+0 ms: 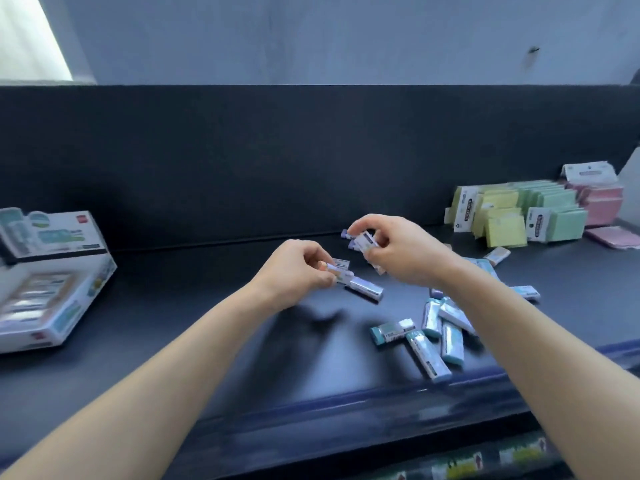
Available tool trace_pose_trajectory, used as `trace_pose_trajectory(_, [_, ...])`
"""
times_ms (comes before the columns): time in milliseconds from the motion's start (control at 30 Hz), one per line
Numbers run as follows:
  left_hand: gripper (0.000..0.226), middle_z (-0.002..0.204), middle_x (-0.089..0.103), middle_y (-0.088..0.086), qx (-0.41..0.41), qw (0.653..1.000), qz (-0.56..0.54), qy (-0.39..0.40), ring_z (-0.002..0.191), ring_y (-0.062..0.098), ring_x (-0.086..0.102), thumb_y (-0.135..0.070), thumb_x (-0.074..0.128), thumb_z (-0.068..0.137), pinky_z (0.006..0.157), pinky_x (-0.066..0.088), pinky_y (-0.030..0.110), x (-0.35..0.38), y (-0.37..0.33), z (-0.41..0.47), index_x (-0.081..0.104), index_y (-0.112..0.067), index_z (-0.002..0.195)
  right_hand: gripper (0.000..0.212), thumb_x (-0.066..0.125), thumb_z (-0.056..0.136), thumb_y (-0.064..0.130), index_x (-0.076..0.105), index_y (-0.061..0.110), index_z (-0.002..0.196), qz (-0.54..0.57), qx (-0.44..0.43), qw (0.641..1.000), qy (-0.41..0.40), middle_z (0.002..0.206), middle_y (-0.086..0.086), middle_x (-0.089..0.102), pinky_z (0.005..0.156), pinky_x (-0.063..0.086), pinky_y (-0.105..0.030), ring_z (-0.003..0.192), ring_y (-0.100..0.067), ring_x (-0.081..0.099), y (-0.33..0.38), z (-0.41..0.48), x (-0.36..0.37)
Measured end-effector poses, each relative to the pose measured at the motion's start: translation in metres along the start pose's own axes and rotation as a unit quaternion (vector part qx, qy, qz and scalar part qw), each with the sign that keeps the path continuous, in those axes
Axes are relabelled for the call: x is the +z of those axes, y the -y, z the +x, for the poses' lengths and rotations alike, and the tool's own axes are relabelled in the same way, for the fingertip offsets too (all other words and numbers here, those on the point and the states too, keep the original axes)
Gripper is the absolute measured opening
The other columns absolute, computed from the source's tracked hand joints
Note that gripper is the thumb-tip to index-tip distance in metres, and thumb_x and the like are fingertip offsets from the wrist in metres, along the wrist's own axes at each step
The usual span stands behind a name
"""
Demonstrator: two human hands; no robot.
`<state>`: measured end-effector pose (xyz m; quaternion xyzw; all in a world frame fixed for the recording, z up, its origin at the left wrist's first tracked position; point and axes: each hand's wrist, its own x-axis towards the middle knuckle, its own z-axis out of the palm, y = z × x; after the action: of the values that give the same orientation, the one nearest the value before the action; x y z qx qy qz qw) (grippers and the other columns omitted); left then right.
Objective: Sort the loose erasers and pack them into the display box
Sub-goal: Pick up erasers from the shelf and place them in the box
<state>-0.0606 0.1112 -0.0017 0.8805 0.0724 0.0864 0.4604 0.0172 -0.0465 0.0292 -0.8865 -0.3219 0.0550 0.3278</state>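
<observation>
Dark bench [173,341], dark back panel. Mid-sort here: my left hand [294,271] pinches a small stack of erasers [341,271] (blurry, maybe two) and my right hand [398,251] grips a white eraser [366,241], mid-bench. Teal erasers [450,341] wait by the front edge. Next I'd carry the stack to the display box [79,317] at the left edge.

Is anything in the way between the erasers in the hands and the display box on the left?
Nothing visible. Only dark shelf shows between the left hand and the box; the loose erasers lie to the right, away from that path.
</observation>
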Motion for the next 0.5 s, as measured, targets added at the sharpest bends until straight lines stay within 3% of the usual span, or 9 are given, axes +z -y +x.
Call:
trace_pose_trajectory(100, [0.015, 0.060, 0.050, -0.006, -0.024, 0.998, -0.024, -0.043, 0.058, 0.008, 0.040, -0.003, 0.068, 0.076, 0.050, 0.032, 0.012, -0.008, -0.005, -0.010, 0.063, -0.016, 0.073, 0.024, 0.051, 0.083, 0.000, 0.060, 0.022, 0.091, 0.042, -0.036, 0.998, -0.018, 0.066, 0.006, 0.053, 0.041, 0.033, -0.011, 0.053, -0.009, 0.046, 0.007, 0.011, 0.002])
trace_pose_trajectory(200, [0.012, 0.065, 0.054, -0.004, -0.047, 0.995, -0.031, -0.078, 0.063, 0.009, 0.045, -0.003, 0.069, 0.077, 0.056, 0.036, 0.016, -0.017, -0.008, -0.023, 0.063, -0.014, 0.076, 0.017, 0.057, 0.081, 0.001, 0.057, 0.018, 0.083, 0.075, -0.073, 0.994, -0.028, 0.072, 0.008, 0.055, 0.052, 0.039, -0.015, 0.063, -0.010, 0.050, 0.014, 0.022, 0.007])
trace_pose_trajectory(367, [0.012, 0.069, 0.055, -0.003, -0.090, 0.982, -0.035, -0.165, 0.058, 0.002, 0.046, -0.005, 0.072, 0.078, 0.050, 0.036, 0.005, -0.028, -0.003, -0.049, 0.062, -0.011, 0.083, 0.015, 0.064, 0.077, 0.003, 0.058, 0.015, 0.082, 0.132, -0.116, 0.984, 0.008, 0.072, 0.006, 0.056, 0.058, 0.043, -0.021, 0.065, -0.011, 0.050, 0.035, 0.032, 0.020])
trace_pose_trajectory(500, [0.016, 0.079, 0.060, 0.002, -0.120, 0.963, -0.004, -0.240, 0.070, 0.011, 0.050, -0.011, 0.073, 0.077, 0.056, 0.040, 0.011, -0.050, 0.009, -0.074, 0.060, -0.008, 0.086, 0.015, 0.065, 0.077, 0.002, 0.056, 0.014, 0.079, 0.146, -0.149, 0.977, 0.049, 0.069, 0.004, 0.054, 0.044, 0.036, -0.013, 0.057, -0.010, 0.045, 0.059, 0.037, 0.040])
